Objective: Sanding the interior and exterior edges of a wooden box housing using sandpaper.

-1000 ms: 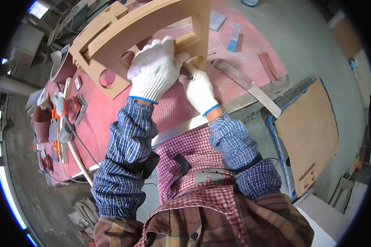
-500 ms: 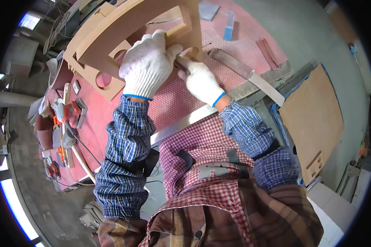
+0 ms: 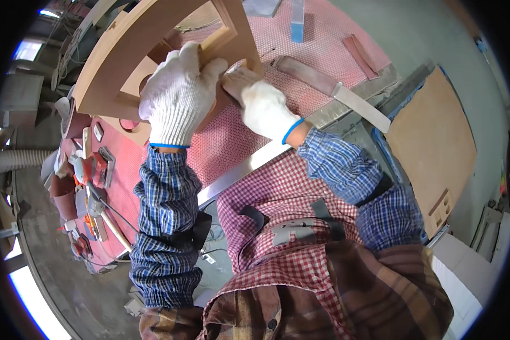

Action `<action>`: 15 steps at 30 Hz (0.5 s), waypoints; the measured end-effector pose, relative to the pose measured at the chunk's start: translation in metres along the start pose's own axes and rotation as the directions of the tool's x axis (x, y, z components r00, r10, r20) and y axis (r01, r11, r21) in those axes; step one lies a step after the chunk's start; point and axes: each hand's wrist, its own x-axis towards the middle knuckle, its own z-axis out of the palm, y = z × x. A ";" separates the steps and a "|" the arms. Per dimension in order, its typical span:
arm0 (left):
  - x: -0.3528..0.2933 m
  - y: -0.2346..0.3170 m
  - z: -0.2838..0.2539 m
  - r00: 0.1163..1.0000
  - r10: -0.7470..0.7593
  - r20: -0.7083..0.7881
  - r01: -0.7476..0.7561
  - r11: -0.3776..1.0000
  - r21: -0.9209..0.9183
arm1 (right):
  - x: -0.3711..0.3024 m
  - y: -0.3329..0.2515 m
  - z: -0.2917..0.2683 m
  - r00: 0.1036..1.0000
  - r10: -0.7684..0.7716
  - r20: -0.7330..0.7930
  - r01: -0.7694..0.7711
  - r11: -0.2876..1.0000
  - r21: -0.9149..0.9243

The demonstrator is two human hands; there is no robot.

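My left hand [image 3: 175, 96], in a white knit glove, is closed on the inner rail of a curved wooden frame [image 3: 110, 54]. The frame stands tilted on the pink mesh-covered table [image 3: 232, 136]. At the frame's near right corner, my gloved right hand [image 3: 260, 105] has its fingers closed around a brown piece that looks like sandpaper [image 3: 236, 79], pressed to the wood beside a rounded opening. The fingertips are partly hidden. Right of this hand lies a flat stick wrapped in brown abrasive [image 3: 317, 79].
A brown abrasive strip [image 3: 361, 55] and a clear-and-blue block [image 3: 297, 25] lie farther back. At left are an orange-and-grey power sander [image 3: 93, 169] with a cord and other tools. A brown board [image 3: 436, 144] stands at right, beyond the table's metal edge [image 3: 232, 180].
The wooden frame has shifted left and tilted, covering more of the wood with round holes behind it. Both hands have moved left with it. The view has shifted slightly.
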 end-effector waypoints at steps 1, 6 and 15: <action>-0.001 0.002 0.002 1.000 0.002 0.017 -0.002 1.000 0.015 | 0.000 -0.014 -0.008 0.892 0.331 0.308 -0.404 0.889 0.214; -0.003 -0.003 0.000 1.000 0.006 0.020 -0.005 0.999 -0.036 | -0.004 -0.029 -0.005 0.860 0.422 0.286 -0.507 0.761 0.404; -0.004 -0.006 0.008 1.000 -0.001 0.014 0.001 1.000 -0.003 | -0.001 0.039 0.003 0.926 -0.283 0.248 0.366 0.829 -0.423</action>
